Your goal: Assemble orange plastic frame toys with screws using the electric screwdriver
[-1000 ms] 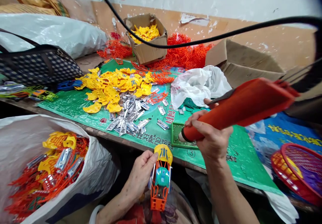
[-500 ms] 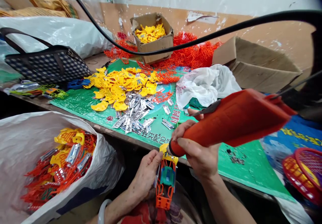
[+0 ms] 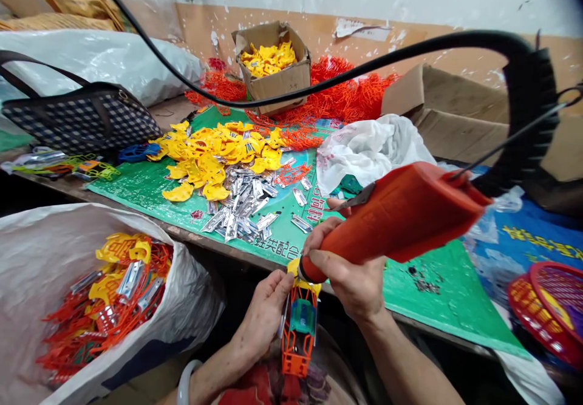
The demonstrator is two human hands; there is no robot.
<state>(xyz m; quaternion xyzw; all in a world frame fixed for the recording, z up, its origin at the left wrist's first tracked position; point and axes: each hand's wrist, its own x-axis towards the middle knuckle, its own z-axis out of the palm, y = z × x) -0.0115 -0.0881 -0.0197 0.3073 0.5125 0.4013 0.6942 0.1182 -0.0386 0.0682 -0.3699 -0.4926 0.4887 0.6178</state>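
1. Far left: checked bag (image 3: 82, 119) stands behind a white sack (image 3: 198, 289); sack open at top, orange, yellow and silver parts inside.
2. Yellow pieces (image 3: 214, 156) heaped on a green sheet (image 3: 469, 317); silver parts (image 3: 241, 207) scattered just in front and to the right. Cardboard box (image 3: 291, 80) behind, also bearing yellow pieces.
3. Left hand (image 3: 262, 311): thumb and fingers pinch the toy frame (image 3: 303, 317) at its yellow end. Frame otherwise orange, green piece in the middle; located in front of the sheet's near edge, above the person's lap.
4. Right hand (image 3: 350, 277): wrapped around a red power tool (image 3: 392, 217), nose angled down at the yellow end; exact contact hidden.
5. White cloth (image 3: 371, 150) crumpled behind the tool.
6. Far right: red basket (image 3: 526, 326), well apart from both hands.
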